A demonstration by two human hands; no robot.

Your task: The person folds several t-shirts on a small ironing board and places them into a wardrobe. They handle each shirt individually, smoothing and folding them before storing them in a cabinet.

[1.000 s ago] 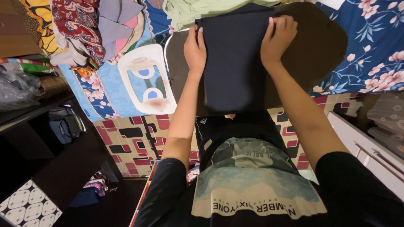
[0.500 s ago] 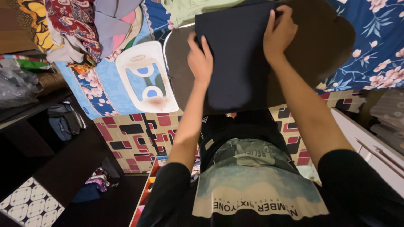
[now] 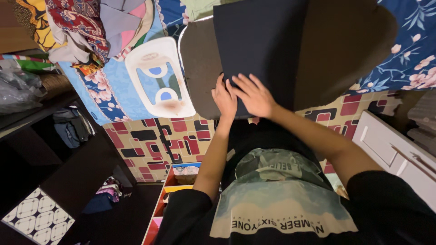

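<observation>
- Both hands lie flat, fingers spread and gripping nothing, on the near edge of a dark folded cloth [image 3: 263, 41].
- Left hand [image 3: 225, 99] and right hand [image 3: 254, 96] touch side by side.
- Cloth rests on a brown pad [image 3: 200, 68], beside a white plastic stool [image 3: 159, 77] and a heap of clothes [image 3: 86, 27].

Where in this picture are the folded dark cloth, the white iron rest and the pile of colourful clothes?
folded dark cloth [image 3: 261, 43], head view, middle of its flat top.
white iron rest [image 3: 138, 77], head view, its left rim.
pile of colourful clothes [image 3: 75, 22], head view, red patterned fabric on top.
</observation>
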